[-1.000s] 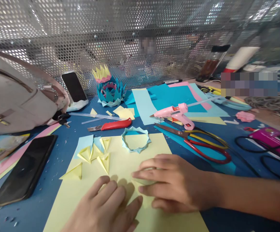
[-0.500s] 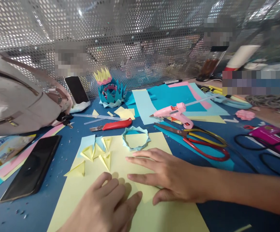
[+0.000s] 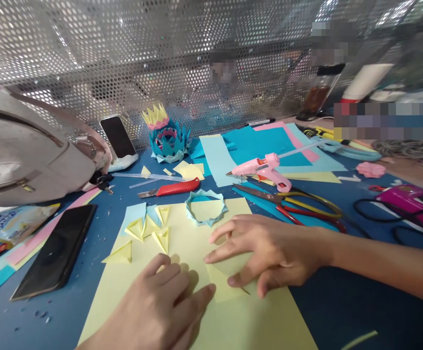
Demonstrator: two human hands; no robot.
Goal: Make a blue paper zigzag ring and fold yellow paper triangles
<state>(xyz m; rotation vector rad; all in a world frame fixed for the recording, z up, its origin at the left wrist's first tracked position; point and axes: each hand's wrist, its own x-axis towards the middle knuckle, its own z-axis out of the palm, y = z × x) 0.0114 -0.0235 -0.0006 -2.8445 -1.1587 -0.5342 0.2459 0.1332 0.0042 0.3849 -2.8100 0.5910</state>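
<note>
**Both hands on a yellow paper sheet, right fingers at a folded piece**

The left hand [image 3: 160, 304] lies flat, palm down, fingers loosely together and extended, pressing the large yellow sheet [image 3: 255, 321] on the blue tabletop [image 3: 343, 306]. It grips nothing. The right hand [image 3: 270, 253] is half open, fingers spread and arched; its fingertips rest on a small folded yellow piece [image 3: 223, 284] lying on the sheet just right of the left hand. Whether it pinches the piece or only presses it cannot be told.

The sheet is matte, smooth, rectangular. Beyond the hands, on its far edge, sits a pale blue paper ring [image 3: 206, 208] with zigzag points; beside it several folded yellow triangles [image 3: 148, 231], sharply creased. Farther back: a red utility knife [image 3: 175, 187], a pink glue gun [image 3: 262, 170], red-handled scissors [image 3: 299, 206]. A glossy black phone [image 3: 56, 250] lies at left.
</note>
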